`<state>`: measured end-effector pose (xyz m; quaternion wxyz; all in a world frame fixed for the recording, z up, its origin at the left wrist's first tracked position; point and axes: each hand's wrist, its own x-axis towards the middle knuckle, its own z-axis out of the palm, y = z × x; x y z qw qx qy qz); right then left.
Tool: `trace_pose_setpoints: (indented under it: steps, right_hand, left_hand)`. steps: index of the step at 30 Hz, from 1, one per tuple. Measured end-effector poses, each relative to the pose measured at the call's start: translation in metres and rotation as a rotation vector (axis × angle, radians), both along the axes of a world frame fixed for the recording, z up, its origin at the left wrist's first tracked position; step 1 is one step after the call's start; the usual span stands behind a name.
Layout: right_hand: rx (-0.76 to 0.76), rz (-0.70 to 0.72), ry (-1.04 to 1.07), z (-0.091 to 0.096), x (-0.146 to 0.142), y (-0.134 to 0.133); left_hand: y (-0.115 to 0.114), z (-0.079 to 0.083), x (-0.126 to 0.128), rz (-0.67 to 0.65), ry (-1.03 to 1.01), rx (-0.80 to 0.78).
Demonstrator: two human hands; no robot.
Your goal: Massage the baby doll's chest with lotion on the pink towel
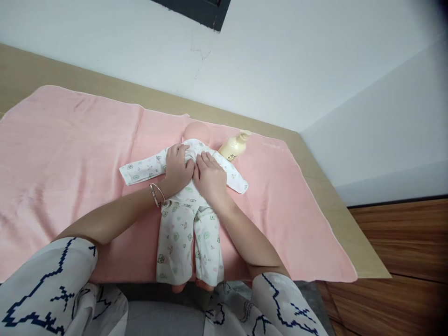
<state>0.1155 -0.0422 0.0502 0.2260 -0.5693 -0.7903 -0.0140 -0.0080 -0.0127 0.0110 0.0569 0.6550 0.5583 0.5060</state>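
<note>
A baby doll (196, 132) lies on a pink blanket, its head toward the wall and its feet at the near edge. It wears a white printed top (147, 167) and matching trousers (176, 238). Both sleeves stretch out sideways. My left hand (178, 167) rests on the upper left of the doll's torso, fingers laid over the cloth. Beside it, my right hand (211, 175) lies on the right of the torso, fingers extended. The two thumbs come close together at the middle. A cream pump bottle (233, 146) lies tilted beside the doll's right-hand sleeve.
The pink blanket (87, 140) covers most of a wooden table (325, 205). A white wall (266, 60) stands behind it, with a dark frame (206, 11) at the top. Brown wooden panels (402, 238) are at the lower right.
</note>
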Motion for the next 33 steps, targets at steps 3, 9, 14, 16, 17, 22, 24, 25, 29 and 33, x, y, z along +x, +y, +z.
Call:
trace_pose_setpoints:
  steps: [3,9,14,16,17,22,24,25,29,33]
  right_hand:
    - [-0.062,0.133,0.04,-0.002,0.013,0.014]
    - [-0.165,0.26,0.078,-0.004,0.035,0.039]
    - [-0.095,-0.069,0.039,-0.001,0.008,0.006]
    - [-0.05,-0.067,0.01,-0.001,0.001,-0.003]
    - [-0.033,-0.046,0.008,-0.001,0.001,-0.004]
    - [-0.081,0.151,0.106,-0.005,0.024,0.022]
    - [-0.12,0.266,0.13,-0.008,0.036,0.036]
    - [-0.131,0.304,0.133,-0.009,0.04,0.041]
    - [-0.136,0.18,0.113,-0.007,0.035,0.036]
    - [-0.076,-0.061,0.036,-0.001,0.011,0.01]
  left_hand:
    - [0.002,-0.003,-0.001,-0.047,-0.009,-0.01]
    - [0.001,-0.004,-0.003,-0.116,0.035,-0.019]
    - [0.002,-0.006,-0.003,-0.113,0.027,-0.05]
    - [0.004,-0.008,-0.003,-0.121,0.04,-0.052]
    - [0.005,-0.01,-0.003,-0.124,0.05,-0.052]
    - [0.01,-0.015,-0.005,-0.122,0.136,-0.017]
    - [0.01,-0.015,-0.006,-0.125,0.184,0.015]
    - [0.009,-0.014,-0.006,-0.128,0.206,0.034]
    - [-0.001,-0.006,-0.006,-0.119,0.268,0.083]
    - [-0.006,0.001,-0.005,-0.01,0.266,0.017]
